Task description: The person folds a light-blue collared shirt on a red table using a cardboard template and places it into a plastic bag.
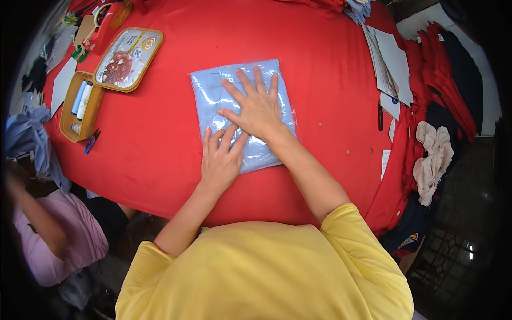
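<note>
A folded light blue garment in a clear plastic bag (210, 90) lies flat on the red-covered table (330, 85) in front of me. My right hand (258, 109) rests palm down on the bag's upper and middle part, its fingers spread. Lower on the bag, at its left edge, my left hand (221, 160) lies with the fingers stretched out, partly on the plastic and close beside the right wrist. Neither hand grasps anything. The plastic shines and shows wrinkles, and a loose edge of it sticks out on the right.
At the left are a yellow tub (66, 120) with thread spools, its printed lid (128, 58) and small blue thread snips (92, 141). Papers (392, 64), a black pen (380, 117) and piled red clothes (445, 74) line the right. A person in pink (64, 234) sits at lower left.
</note>
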`<move>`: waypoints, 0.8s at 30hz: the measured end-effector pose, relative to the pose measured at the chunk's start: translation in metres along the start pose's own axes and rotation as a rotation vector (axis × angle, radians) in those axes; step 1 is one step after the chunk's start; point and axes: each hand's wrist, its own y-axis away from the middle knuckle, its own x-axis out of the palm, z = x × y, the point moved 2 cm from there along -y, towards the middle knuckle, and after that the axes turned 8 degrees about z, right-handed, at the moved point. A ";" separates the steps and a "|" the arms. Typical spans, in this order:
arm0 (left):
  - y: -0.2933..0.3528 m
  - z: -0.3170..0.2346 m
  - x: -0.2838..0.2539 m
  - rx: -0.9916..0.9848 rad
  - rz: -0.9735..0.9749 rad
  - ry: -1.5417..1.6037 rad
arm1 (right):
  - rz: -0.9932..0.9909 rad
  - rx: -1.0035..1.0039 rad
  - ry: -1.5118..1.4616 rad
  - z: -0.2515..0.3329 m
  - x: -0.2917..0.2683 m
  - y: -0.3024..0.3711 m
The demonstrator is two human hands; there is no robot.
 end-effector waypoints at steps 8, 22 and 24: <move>-0.002 0.002 0.003 0.012 -0.029 -0.035 | -0.040 -0.022 -0.026 0.001 -0.002 0.001; -0.002 -0.004 -0.007 0.057 0.030 -0.048 | -0.241 -0.059 -0.422 -0.018 -0.034 0.017; 0.001 0.000 -0.002 0.051 0.009 -0.067 | -0.136 -0.137 -0.308 0.005 -0.051 0.052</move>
